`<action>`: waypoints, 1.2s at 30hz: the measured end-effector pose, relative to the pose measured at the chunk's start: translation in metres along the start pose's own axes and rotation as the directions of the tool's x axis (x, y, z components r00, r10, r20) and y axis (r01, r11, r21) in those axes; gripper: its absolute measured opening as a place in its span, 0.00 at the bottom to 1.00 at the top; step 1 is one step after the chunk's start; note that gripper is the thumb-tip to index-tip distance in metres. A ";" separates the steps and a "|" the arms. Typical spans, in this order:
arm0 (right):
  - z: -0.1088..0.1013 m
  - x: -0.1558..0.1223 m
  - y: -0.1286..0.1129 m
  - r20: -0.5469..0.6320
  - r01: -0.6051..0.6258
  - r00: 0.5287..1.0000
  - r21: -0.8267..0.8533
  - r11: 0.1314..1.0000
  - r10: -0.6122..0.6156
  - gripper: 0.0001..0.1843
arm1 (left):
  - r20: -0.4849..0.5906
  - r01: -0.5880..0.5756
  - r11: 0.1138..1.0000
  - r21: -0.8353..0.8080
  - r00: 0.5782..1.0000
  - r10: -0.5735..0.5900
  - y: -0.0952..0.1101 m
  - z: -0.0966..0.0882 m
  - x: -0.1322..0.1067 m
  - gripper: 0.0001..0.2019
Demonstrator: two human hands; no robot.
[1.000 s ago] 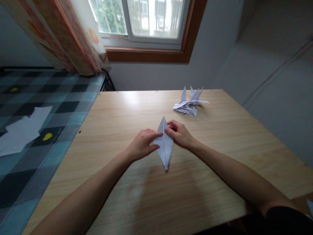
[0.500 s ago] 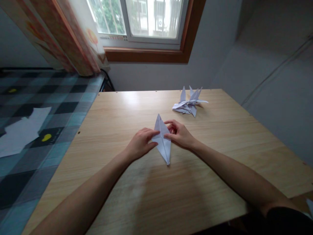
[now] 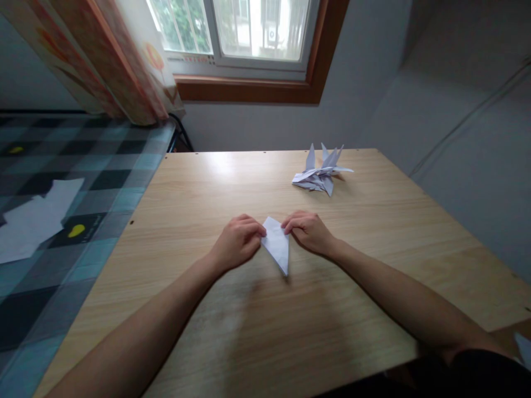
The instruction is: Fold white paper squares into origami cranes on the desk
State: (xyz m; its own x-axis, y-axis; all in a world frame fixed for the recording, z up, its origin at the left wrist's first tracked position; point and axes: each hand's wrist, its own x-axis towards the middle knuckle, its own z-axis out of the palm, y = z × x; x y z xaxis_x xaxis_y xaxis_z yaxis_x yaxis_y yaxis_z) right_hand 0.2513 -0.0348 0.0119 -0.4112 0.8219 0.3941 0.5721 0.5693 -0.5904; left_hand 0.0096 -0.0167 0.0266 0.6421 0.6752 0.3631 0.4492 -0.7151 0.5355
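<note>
Between my hands, just above or on the wooden table (image 3: 199, 204), is a piece of folded white paper (image 3: 276, 243), kite-shaped with its long point toward me. My left hand (image 3: 239, 240) pinches its left corner, fingers curled together. At the opposite corner, my right hand (image 3: 309, 231) grips the paper's right edge between thumb and fingers. The upper edge of the paper is folded down into a blunt peak. Behind my right hand lies a pile of folded paper cranes (image 3: 321, 172), with pointed wings sticking up.
To the left, a surface with a checked cloth (image 3: 120, 146) adjoins the table and bears loose white paper sheets (image 3: 39, 218). A window (image 3: 257, 33) with a brown frame and a flowered curtain (image 3: 112, 61) are beyond. A grey wall (image 3: 464, 143) borders the table's right side.
The paper's upper point, which stood away from me, has been folded over, so the shape is shorter. Both hands have shifted from its middle to its side corners.
</note>
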 end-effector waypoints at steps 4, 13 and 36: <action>0.009 -0.003 -0.013 0.041 0.062 0.998 -0.190 0.980 -0.056 0.17 | 0.075 -0.106 0.979 0.175 0.993 0.094 0.005 0.002 -0.001 0.09; 0.018 -0.022 -0.030 0.356 0.146 0.934 -0.382 0.913 -0.001 0.42 | 0.153 -0.130 0.956 0.264 0.984 0.091 0.008 -0.003 -0.006 0.13; -0.022 -0.076 -0.068 0.411 0.242 0.910 -0.410 0.879 -0.058 0.29 | 0.103 -0.141 0.873 0.467 0.989 0.104 0.008 -0.002 -0.006 0.14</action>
State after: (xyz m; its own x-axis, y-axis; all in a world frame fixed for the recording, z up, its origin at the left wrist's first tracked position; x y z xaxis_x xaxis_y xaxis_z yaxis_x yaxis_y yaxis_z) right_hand 0.2594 -0.1356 0.0375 -0.6994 0.7072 0.1033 0.6946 0.7066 -0.1351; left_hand 0.0081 -0.0259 0.0300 0.7460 0.5748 0.3364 0.5922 -0.8036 0.0599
